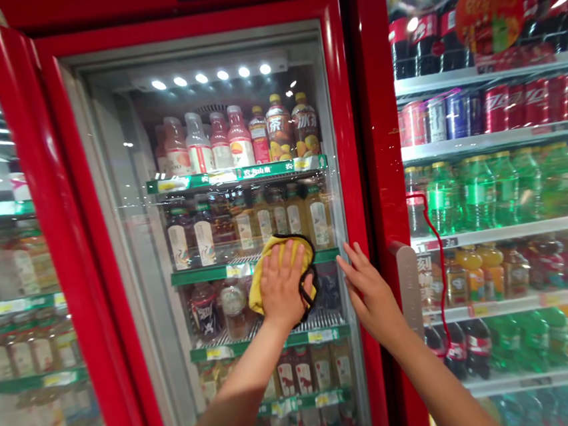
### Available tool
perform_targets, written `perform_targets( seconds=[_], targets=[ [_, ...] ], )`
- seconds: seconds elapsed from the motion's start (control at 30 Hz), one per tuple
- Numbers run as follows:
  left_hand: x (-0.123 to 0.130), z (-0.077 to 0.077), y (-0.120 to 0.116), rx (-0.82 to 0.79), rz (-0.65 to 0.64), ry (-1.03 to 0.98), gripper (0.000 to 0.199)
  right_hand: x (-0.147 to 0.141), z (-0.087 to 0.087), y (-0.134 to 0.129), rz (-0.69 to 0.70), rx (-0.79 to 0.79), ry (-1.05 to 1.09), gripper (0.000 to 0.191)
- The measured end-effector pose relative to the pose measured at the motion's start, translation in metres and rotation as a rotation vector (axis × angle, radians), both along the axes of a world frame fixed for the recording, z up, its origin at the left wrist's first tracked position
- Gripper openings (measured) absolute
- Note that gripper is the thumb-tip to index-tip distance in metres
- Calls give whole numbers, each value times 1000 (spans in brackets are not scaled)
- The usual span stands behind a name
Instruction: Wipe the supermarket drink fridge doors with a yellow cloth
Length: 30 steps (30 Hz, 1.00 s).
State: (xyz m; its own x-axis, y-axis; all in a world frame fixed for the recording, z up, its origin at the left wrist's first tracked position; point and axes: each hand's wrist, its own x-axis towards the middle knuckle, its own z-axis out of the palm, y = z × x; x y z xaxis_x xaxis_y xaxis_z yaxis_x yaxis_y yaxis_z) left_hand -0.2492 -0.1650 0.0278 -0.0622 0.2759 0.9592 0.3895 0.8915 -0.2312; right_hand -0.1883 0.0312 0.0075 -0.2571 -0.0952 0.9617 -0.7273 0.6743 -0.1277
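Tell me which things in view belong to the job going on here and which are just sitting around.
In the job:
Yellow cloth, under the left hand
Glass door behind the cloth
Right hand, by the door's red frame; contact unclear

Just around:
Top-shelf bottles behind the glass
Red cans and green bottles, in the right-side cooler

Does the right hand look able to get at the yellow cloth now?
Probably yes: nothing visible stands between the right hand and the yellow cloth, though the left hand covers much of it.
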Motion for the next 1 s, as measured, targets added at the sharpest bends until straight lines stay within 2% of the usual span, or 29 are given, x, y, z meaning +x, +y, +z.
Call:
perform_targets(
  seconds=[0.07, 0.13, 0.23, 0.3, 0.4, 0.47, 0.53, 0.57, 0.63, 0.7, 0.77, 0.83, 0.9, 1.0],
  targets=[
    [0, -4, -1, -128, -36, -16, 66, -4, 2, -5, 6, -7, 4, 63],
    [-2, 9, -9, -161, -40, -18, 63, -7, 4, -11, 3, 4, 1, 65],
    [-5, 34, -36, -34, 10, 4, 63, -10, 1, -22, -24, 56, -17, 66],
    [-5, 37, -56, 81, 42, 17, 65, -11, -5, -28, -61, 95, -35, 66],
    [-4, 13, -70, 135, 58, 15, 68, -13, -13, -37, -119, 147, -41, 67],
    [-2, -6, -69, 45, 49, -10, 69, -14, -14, -43, -148, 175, -33, 69],
    [-2, -13, -65, -96, 22, -39, 66, -16, -12, -49, -171, 198, -29, 71],
    [-2, -10, -64, -153, 8, -48, 64, -17, -11, -52, -184, 209, -30, 73],
    [-3, 8, -69, -171, 6, -49, 61, -20, -9, -58, -214, 226, -30, 76],
    [-5, 30, -83, -76, 24, -40, 60, -23, -11, -63, -246, 230, -22, 80],
    [-6, 42, -102, 70, 38, -33, 62, -27, -15, -65, -269, 225, -14, 86],
    [-5, 34, -116, 191, 42, -30, 64, -29, -20, -67, -277, 223, -13, 89],
    [-4, 11, -121, 223, 55, -32, 66, -30, -23, -68, -278, 219, -24, 90],
    [-1, -22, -110, 49, 58, -51, 66, -25, -20, -71, -287, 201, -63, 84]
  ],
)
